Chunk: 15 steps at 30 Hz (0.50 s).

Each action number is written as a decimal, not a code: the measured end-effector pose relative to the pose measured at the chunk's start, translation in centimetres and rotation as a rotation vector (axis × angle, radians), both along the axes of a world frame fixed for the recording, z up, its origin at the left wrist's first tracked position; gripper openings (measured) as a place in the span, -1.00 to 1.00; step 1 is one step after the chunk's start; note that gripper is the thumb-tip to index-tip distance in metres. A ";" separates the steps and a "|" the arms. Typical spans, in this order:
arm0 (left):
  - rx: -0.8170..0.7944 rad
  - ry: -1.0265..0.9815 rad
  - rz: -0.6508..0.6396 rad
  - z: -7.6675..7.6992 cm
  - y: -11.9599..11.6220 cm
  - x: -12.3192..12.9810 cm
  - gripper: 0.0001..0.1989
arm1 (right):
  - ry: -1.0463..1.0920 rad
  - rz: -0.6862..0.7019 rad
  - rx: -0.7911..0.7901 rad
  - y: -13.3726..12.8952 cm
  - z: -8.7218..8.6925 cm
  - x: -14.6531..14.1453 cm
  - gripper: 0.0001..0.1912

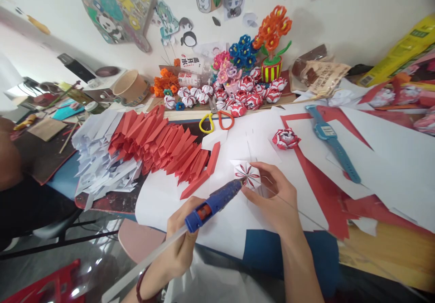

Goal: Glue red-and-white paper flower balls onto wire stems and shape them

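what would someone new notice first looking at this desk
Probably the blue glue gun in the left hand at centre bottom, its nozzle at a small red-and-white paper flower that the right hand steadies on white paper. Next, the long fan of folded red paper pieces spreading across the left of the table. Behind it, a crowd of finished red-and-white paper balls and an orange paper flower pot stand along the wall.

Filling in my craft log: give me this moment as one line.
left hand: holds glue gun | nozzle: at paper flower | right hand: steadies flower | nearby: red folded strips
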<state>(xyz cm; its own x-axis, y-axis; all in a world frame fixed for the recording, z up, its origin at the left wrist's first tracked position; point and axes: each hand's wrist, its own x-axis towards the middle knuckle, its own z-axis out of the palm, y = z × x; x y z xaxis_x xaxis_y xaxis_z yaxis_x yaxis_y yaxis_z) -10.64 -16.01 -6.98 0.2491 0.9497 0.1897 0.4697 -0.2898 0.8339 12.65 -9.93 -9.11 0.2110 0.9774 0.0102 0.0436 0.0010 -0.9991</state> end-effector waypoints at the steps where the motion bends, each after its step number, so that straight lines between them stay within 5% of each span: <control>1: -0.012 0.007 -0.009 0.1 0.1 0.0 -0.59 | 0.004 0.001 0.002 0.0 -0.1 0.0 -0.56; 9: 0.018 0.066 -0.063 1.2 1.1 0.6 -0.64 | 0.048 0.007 -0.004 -0.1 -0.3 0.0 -0.54; 15: 0.268 0.246 -0.125 1.4 1.5 0.5 -0.66 | 0.050 0.014 0.014 -0.1 -0.4 0.0 -0.56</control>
